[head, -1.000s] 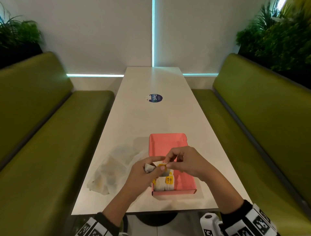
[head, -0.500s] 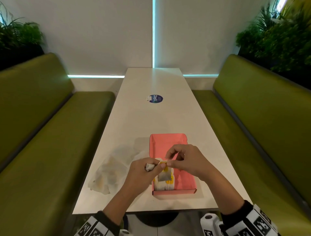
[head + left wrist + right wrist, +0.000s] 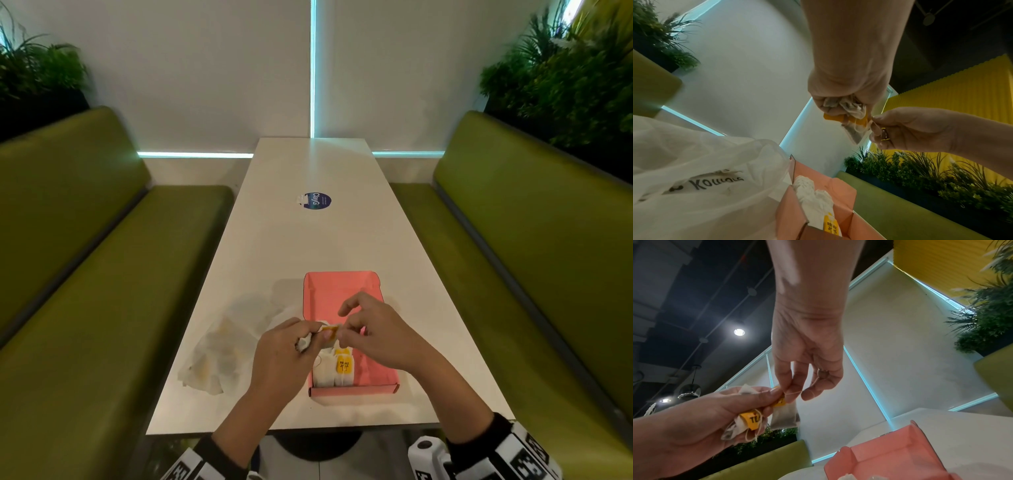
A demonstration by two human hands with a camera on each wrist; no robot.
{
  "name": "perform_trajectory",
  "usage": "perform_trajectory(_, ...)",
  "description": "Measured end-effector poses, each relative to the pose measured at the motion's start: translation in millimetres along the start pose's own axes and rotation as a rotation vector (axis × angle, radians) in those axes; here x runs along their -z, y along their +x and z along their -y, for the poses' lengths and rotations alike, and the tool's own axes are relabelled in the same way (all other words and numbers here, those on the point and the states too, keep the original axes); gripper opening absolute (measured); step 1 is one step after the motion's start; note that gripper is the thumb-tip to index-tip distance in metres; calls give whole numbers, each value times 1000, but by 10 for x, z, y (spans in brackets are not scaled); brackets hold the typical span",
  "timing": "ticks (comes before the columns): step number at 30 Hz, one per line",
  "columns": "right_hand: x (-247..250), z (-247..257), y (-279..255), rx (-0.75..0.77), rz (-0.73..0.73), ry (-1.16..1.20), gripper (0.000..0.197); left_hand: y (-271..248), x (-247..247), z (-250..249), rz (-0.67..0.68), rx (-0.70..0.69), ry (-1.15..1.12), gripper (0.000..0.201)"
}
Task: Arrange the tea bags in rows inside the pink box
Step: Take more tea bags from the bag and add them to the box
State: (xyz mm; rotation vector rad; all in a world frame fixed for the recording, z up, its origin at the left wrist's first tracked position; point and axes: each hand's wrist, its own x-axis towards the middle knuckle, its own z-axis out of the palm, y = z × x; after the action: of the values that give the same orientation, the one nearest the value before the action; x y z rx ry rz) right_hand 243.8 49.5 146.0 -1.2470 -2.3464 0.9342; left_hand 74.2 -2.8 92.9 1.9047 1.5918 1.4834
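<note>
A long white bench (image 3: 308, 240) runs between green seats. In the lower centre of the head view, the right hand (image 3: 376, 332) has its fingers (image 3: 791, 386) pinched together on a thin string (image 3: 795, 392), while the left hand (image 3: 284, 353) is clamped around a bunch of tea bags (image 3: 748, 420). To do it well, I think one bag should be pulled free slowly, so strings do not tangle. The pink box (image 3: 342, 294) lies just under the hands, with two bags (image 3: 334, 371) at its near end.
</note>
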Motion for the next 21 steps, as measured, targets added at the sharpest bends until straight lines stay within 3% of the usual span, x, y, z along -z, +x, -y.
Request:
perform_trajectory(5,-74,-20,48,-103,-45,-64,31,2,-23,43,-62,-27,41,42)
perform_trajectory(8,-108,-88,73,-117,-58,-206,30,28,-4,41,-111,-11,23,39)
perform_trajectory(11,-131,-98,62,-126,-93,-200,27,52,15,17,-137,-27,35,44)
perform_trajectory(15,-135,-44,28,-68,-262,-9,6,66,14,31,-139,-22,38,41)
perform_trajectory(18,-136,-29,-1,13,-374,229,25,68,16,26,-156,-20,11,41)
perform_trajectory(21,-136,45,-28,69,-415,420,7,79,20,-2,-168,-17,5,38)
